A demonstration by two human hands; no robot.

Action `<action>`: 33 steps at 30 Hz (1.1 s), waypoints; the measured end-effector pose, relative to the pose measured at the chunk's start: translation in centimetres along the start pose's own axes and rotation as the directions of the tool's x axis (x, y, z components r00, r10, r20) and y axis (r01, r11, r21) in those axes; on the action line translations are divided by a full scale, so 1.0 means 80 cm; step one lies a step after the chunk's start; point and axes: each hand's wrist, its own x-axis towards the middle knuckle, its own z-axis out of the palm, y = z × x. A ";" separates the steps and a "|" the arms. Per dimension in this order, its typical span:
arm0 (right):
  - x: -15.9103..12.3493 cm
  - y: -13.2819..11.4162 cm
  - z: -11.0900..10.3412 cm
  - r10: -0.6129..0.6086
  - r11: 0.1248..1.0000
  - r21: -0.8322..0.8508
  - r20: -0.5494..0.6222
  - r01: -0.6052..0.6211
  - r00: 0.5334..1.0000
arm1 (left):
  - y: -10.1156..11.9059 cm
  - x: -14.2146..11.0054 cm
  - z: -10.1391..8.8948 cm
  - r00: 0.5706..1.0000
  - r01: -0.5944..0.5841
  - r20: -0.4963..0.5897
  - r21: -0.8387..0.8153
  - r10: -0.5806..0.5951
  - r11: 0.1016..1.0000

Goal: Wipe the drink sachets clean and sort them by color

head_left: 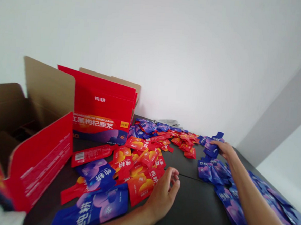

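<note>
My right hand [224,148] reaches to the far right of the dark table. Its fingers are closed on a blue pouch [211,148], raised above other blue pouches [213,170]. My left hand [164,189] hovers near the middle, beside a pile of red pouches [137,159]. Its fingers curl loosely, with a gap to the thumb and nothing between them. Left of that hand, a large blue pouch [101,204] lies at the near edge, with another blue pouch [97,173] behind it.
An open red carton [45,157] stands at the left, its brown flaps up. Behind it is a second red carton [102,106]. More red and blue pouches [149,126] lie along the white wall [184,60], near a grey cloth-like item [169,122]. Blue pouches [275,198] line the right edge.
</note>
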 end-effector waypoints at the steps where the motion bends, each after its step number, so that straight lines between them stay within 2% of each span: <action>1: -0.010 -0.002 -0.012 0.013 0.999 0.040 0.043 -0.014 0.999 | -0.002 0.001 0.001 1.000 0.007 0.005 -0.016 -0.007 1.000; 4: -0.066 -0.006 -0.034 0.035 0.987 0.148 0.205 -0.066 0.978 | -0.006 0.004 0.002 0.997 0.048 0.061 -0.121 -0.041 0.991; 6: -0.125 -0.003 -0.032 0.037 0.961 0.248 0.332 -0.124 0.943 | -0.004 0.006 0.001 0.984 0.127 0.157 -0.249 -0.089 0.960; 8: -0.190 0.006 -0.017 0.021 0.915 0.360 0.409 -0.182 0.912 | 0.002 0.005 -0.003 0.942 0.244 0.313 -0.396 -0.120 0.885; 11: -0.267 0.025 0.019 -0.015 0.867 0.445 0.476 -0.226 0.879 | 0.014 0.002 -0.009 0.831 0.427 0.544 -0.485 -0.119 0.763; 12: -0.282 0.031 0.029 -0.017 0.864 0.446 0.490 -0.234 0.871 | 0.018 0.000 -0.010 0.808 0.458 0.576 -0.478 -0.126 0.750; 13: -0.291 0.036 0.037 -0.019 0.865 0.442 0.501 -0.236 0.865 | 0.020 -0.002 -0.010 0.803 0.466 0.579 -0.468 -0.138 0.751; 15: -0.297 0.042 0.047 -0.039 0.877 0.431 0.505 -0.213 0.862 | 0.023 -0.004 -0.009 0.840 0.422 0.524 -0.466 -0.141 0.778; 18: -0.291 0.042 0.047 -0.082 0.893 0.418 0.514 -0.165 0.854 | 0.021 -0.006 -0.004 0.908 0.311 0.406 -0.486 -0.104 0.817; 22: -0.282 0.031 0.035 -0.091 0.889 0.433 0.491 -0.152 0.866 | 0.015 -0.007 0.001 0.928 0.297 0.344 -0.442 -0.147 0.846; 24: -0.276 0.026 0.028 -0.105 0.918 0.384 0.472 -0.096 0.875 | 0.013 -0.008 0.003 0.925 0.304 0.344 -0.417 -0.161 0.856; 26: -0.268 0.021 0.022 -0.162 0.962 0.271 0.453 0.038 0.876 | 0.012 -0.008 0.003 0.922 0.294 0.359 -0.414 -0.142 0.862; 28: -0.259 0.019 0.017 -0.293 0.956 0.128 0.407 0.264 0.865 | 0.012 -0.008 0.004 0.921 0.268 0.375 -0.414 -0.105 0.870; 31: -0.253 0.019 0.016 -0.513 0.819 -0.089 0.330 0.567 0.792 | 0.012 -0.009 0.006 0.926 0.202 0.375 -0.412 -0.037 0.888; 33: -0.256 0.019 0.019 -0.577 0.734 -0.196 0.323 0.650 0.750 | 0.011 -0.010 0.007 0.933 0.150 0.360 -0.401 0.005 0.904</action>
